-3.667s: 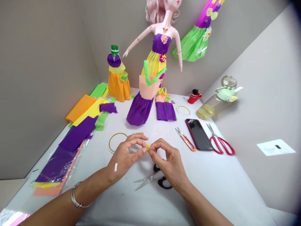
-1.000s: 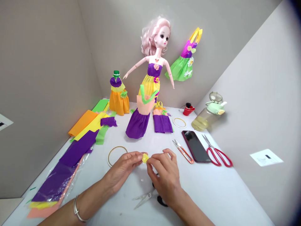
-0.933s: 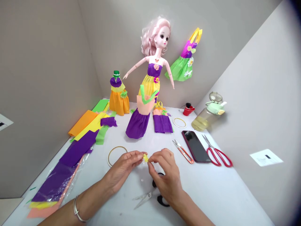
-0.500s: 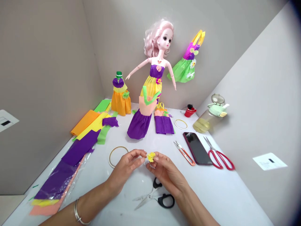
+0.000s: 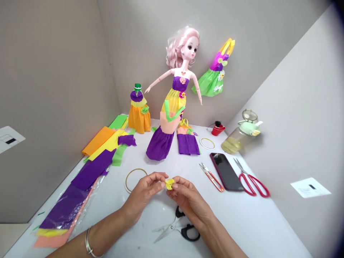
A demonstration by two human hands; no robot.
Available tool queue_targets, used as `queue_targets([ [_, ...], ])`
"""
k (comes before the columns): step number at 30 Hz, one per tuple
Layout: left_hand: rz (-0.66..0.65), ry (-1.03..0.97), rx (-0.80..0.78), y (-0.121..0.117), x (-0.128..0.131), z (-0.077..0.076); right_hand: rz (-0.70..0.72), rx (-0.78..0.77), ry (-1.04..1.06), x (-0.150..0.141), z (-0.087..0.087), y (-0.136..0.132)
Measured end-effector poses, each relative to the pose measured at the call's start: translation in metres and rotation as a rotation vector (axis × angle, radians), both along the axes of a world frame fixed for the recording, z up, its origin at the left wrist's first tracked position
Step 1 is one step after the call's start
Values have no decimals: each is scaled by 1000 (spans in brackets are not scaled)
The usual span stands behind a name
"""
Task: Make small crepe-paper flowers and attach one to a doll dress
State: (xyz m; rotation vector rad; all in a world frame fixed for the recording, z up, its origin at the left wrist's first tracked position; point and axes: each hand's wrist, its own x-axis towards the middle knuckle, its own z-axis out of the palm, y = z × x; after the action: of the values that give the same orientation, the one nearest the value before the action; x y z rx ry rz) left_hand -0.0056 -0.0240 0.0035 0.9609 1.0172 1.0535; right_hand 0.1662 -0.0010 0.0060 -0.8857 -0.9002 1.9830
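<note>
Pinching a yellow crepe-paper tuft (image 5: 169, 184) between both hands, the person holds it over the white worktop (image 5: 242, 225). The left hand (image 5: 143, 193) is closed on the tuft's left side with thumb and fingertips. The right hand (image 5: 189, 204) grasps its right side and underside in the same way. Both hands are curled and neither is released. A metal bangle (image 5: 88, 245) circles the left wrist.

Directly below the right hand, black-handled scissors (image 5: 189, 232) lie on the worktop with blades closed and pointing left. A gold ring (image 5: 135, 180) lies just beyond the left hand. Orange snips (image 5: 212, 178) lie to the right of the tuft, beside a dark phone (image 5: 226, 172). Red scissors (image 5: 254, 186) lie right of the phone.

Crepe-paper strips (image 5: 92, 170) in purple, yellow, orange and green lie along the left edge, partly on clear plastic. A doll (image 5: 172, 107) in a paper gown stands at the rear, between a bottle-shaped orange dress (image 5: 138, 120) and a flat purple dress (image 5: 188, 144). A green paper dress (image 5: 212, 84) hangs on the rear wall.
</note>
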Motion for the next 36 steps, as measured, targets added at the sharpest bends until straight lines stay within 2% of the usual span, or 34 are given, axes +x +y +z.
queue_targets([
  [4,-13,95,20,2,-4,1,-56,126,-218,6,7,3],
  [8,-34,320,169,4,-5,2,-88,445,-522,16,19,3],
  [11,-2,453,269,3,-1,4,-43,669,-668,17,25,-3],
  [13,18,514,317,1,2,4,-31,763,-736,15,25,-7],
  [18,13,565,361,-2,5,0,-76,854,-824,10,19,-9],
  [23,-18,392,228,10,-5,-4,-174,782,-775,15,16,1],
  [26,54,310,169,25,-16,10,-199,777,-780,19,25,11],
  [29,143,335,261,41,-26,36,-190,865,-794,19,46,24],
  [33,231,512,396,57,-27,65,-140,1020,-812,15,79,43],
  [36,301,643,501,66,-21,73,-96,1080,-861,14,95,58],
])
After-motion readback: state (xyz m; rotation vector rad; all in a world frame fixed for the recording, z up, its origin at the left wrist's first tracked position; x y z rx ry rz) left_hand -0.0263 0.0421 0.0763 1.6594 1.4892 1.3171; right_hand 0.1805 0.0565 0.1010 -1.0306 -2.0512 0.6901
